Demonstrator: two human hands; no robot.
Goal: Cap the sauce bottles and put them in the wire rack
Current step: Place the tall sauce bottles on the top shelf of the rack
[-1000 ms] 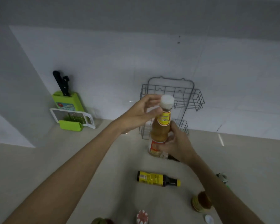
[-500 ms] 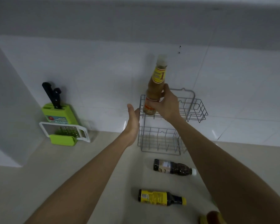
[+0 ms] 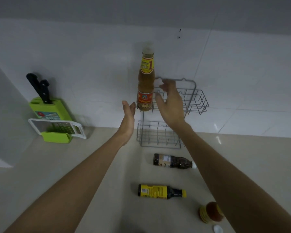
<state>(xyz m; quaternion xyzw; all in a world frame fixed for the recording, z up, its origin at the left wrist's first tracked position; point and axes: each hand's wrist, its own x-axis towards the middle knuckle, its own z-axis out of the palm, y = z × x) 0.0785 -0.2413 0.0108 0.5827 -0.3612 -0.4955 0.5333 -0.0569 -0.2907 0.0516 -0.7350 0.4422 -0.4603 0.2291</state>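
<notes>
White wall tiles back the wire rack [image 3: 198,101] at frame centre, where the capped orange sauce bottle [image 3: 145,84] apparently stands in its upper tier, both right hand [image 3: 170,105] and left hand [image 3: 128,115] open, empty, presumably steadying it.

Against the back wall, wire rack [image 3: 171,115] standing on the desk [image 3: 74,174]. In its upper tier, at the left end, a capped sauce bottle [image 3: 145,81] upright. Before the rack, two bottles lying on their sides, one [image 3: 172,161] nearer the rack, the other [image 3: 160,191] closer in. Far left by the wall, knife block [image 3: 47,106] behind a grater [image 3: 57,128]. Near right, a small jar [image 3: 210,212].
</notes>
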